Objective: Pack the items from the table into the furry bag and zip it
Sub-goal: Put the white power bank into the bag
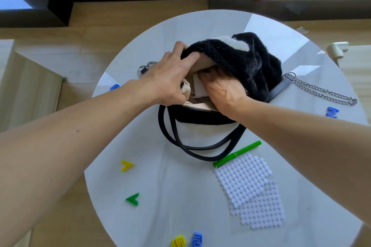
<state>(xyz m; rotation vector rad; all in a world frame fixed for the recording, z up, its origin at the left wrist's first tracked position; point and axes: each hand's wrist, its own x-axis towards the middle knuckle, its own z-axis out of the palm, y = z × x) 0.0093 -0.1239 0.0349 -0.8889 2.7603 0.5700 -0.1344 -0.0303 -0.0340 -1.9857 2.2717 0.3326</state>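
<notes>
Holding the furry bag (236,60) open mid-table, the left hand (170,78) is pinching its rim; the right hand (218,86) is pushing a white item (197,86) inside, fingers curled around it. Judging by that, packing is underway; the green pen (236,154) is waiting beside the handles, likely next.

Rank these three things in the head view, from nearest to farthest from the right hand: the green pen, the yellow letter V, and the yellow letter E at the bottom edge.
Measured from the right hand, which is in the bag:
1. Green pen, just below the bag handles, on the right.
2. Yellow letter V, lower left of the bag.
3. Yellow letter E, at the near table edge.
</notes>
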